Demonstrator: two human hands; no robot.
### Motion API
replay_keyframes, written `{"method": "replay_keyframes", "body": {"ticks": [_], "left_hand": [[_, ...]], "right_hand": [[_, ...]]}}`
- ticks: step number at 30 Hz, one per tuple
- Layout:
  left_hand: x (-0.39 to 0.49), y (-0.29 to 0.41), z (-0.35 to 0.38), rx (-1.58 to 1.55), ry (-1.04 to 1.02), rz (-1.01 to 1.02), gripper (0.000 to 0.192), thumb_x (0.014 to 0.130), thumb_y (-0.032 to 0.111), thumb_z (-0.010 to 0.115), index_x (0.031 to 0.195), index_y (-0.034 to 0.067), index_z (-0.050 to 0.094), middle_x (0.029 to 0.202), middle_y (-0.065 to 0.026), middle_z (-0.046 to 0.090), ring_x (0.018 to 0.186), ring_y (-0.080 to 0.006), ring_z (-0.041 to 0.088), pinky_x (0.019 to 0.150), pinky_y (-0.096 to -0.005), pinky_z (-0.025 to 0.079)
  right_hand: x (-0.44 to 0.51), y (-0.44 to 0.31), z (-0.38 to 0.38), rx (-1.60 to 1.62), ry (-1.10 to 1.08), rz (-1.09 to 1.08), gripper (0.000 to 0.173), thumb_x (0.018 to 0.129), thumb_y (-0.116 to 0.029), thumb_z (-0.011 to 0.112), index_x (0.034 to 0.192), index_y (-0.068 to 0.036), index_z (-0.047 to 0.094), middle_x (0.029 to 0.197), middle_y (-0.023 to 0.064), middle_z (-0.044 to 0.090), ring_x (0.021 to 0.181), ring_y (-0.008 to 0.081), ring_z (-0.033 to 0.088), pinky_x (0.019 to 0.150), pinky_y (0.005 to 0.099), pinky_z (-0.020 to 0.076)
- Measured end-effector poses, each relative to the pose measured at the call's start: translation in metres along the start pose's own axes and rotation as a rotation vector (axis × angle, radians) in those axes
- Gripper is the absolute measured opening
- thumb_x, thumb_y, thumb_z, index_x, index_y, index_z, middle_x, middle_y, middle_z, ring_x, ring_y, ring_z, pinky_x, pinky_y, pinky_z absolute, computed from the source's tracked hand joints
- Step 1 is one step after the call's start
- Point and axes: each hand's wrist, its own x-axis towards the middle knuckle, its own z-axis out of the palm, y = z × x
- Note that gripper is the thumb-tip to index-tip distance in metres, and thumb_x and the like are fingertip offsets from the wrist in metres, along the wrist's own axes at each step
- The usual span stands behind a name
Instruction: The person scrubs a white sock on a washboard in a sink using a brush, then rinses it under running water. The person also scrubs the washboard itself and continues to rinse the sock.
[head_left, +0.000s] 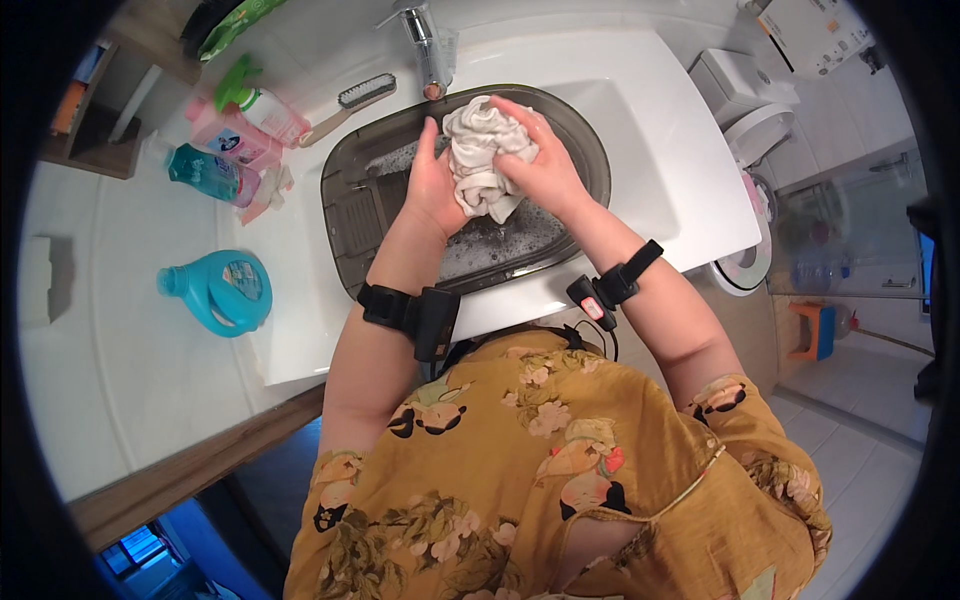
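Bunched into a wet wad, a white cloth (487, 154) is held above a dark translucent plastic washbasin (352, 262) that stands in the white sink. My right hand (544, 161) grips the cloth from the right, its fingers over the top and thumb on the front. Against the cloth's lower left side rests my left hand (435, 187), palm inward, thumb raised and apart from the cloth. Sudsy water (487, 247) lies in the basin, which has a ribbed washboard part (358, 220) at its left.
A chrome faucet (429, 60) overhangs the basin's back edge. Left of it lie a wooden-handled scrub brush (349, 109), a spray bottle (270, 112), a pink bottle (236, 139) and a teal bottle (210, 172). A blue detergent jug (225, 292) is farther left. A toilet (761, 135) stands at right.
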Motion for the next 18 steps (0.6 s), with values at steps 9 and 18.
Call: {"method": "replay_keyframes", "body": {"ticks": [9, 18], "left_hand": [[0.031, -0.016, 0.021, 0.157, 0.190, 0.456, 0.038, 0.103, 0.032, 0.055, 0.126, 0.002, 0.059, 0.118, -0.0107, 0.067, 0.107, -0.0245, 0.067, 0.091, -0.0382, 0.056], [0.035, -0.038, 0.021, 0.780, 0.453, 0.764, 0.033, 0.087, 0.019, 0.072, 0.112, -0.002, 0.068, 0.107, -0.0091, 0.070, 0.094, -0.0196, 0.068, 0.082, -0.0338, 0.055]], "right_hand": [[0.003, 0.000, 0.035, -0.319, 0.280, -0.106, 0.057, 0.086, -0.040, 0.076, 0.133, -0.014, 0.057, 0.135, 0.0244, 0.046, 0.123, 0.0428, 0.047, 0.108, 0.0507, 0.0373], [0.021, 0.015, 0.021, 0.328, 0.462, 0.365, 0.039, 0.099, -0.032, 0.059, 0.117, 0.003, 0.061, 0.108, 0.0151, 0.069, 0.096, 0.0250, 0.066, 0.084, 0.0368, 0.0517]]}}
